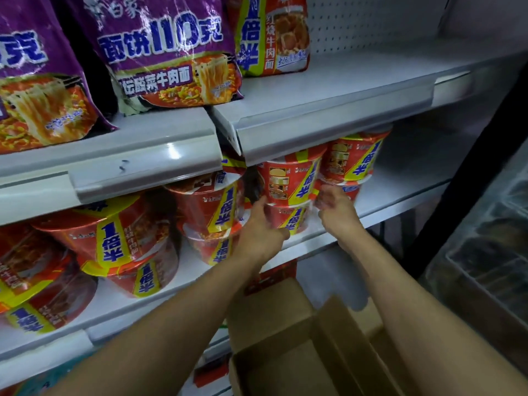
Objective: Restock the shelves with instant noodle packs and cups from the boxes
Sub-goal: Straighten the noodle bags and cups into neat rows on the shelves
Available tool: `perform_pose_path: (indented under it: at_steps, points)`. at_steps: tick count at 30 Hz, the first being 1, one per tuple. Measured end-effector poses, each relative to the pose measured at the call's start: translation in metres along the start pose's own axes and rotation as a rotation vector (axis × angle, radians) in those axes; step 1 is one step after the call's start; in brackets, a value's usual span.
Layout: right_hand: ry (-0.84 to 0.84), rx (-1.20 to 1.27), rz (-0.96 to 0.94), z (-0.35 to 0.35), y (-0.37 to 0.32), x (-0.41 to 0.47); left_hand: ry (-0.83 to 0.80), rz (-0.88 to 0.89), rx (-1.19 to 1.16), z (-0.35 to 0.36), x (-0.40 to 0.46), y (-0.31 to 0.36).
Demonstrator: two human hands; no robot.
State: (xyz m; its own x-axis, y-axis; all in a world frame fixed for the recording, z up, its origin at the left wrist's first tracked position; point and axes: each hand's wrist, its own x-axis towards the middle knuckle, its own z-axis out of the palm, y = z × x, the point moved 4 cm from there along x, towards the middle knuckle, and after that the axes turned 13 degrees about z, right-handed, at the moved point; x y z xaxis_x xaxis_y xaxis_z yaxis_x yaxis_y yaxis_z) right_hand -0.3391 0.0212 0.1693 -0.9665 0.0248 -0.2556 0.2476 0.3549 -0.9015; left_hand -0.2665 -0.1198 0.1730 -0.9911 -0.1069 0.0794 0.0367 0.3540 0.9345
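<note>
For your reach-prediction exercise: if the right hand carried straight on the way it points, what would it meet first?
Probably the lower red cup of the rightmost stack: the right hand points up and inward at it, fingertips already at or near its side, though blur hides actual contact.

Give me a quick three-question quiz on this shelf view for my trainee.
1. True or false: the purple packs stand on the shelf above the red cups.
2. How high are the cups stacked between the left hand and right hand?
3. The cardboard box below is: A sealed, B open.

Key: 1 true; 2 two high; 3 B.
</note>
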Motion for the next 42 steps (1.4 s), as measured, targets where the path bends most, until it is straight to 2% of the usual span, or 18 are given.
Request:
perform_pose_path:
  at_steps: [8, 17, 26, 35, 42]
  points:
    - [-0.094, -0.002, -0.049, 0.004, 0.001, 0.027, -0.026, -0.014, 0.023, 0.011, 0.024, -0.015]
    - [-0.031, -0.003, -0.043, 0.004, 0.005, 0.040, -0.009, -0.054, 0.083, 0.011, 0.034, -0.028]
    - [-0.024, -0.169, -0.103, 0.002, 0.007, 0.044, -0.005, -0.086, 0.069, 0.012, 0.035, -0.034]
    - [-0.007, -0.171, -0.119, 0.002, 0.007, 0.033, -0.023, -0.096, 0.082, 0.011, 0.029, -0.032]
    - [0.001, -0.074, -0.178, 0.003, 0.002, 0.028, 0.007, -0.055, 0.079, 0.013, 0.025, -0.020]
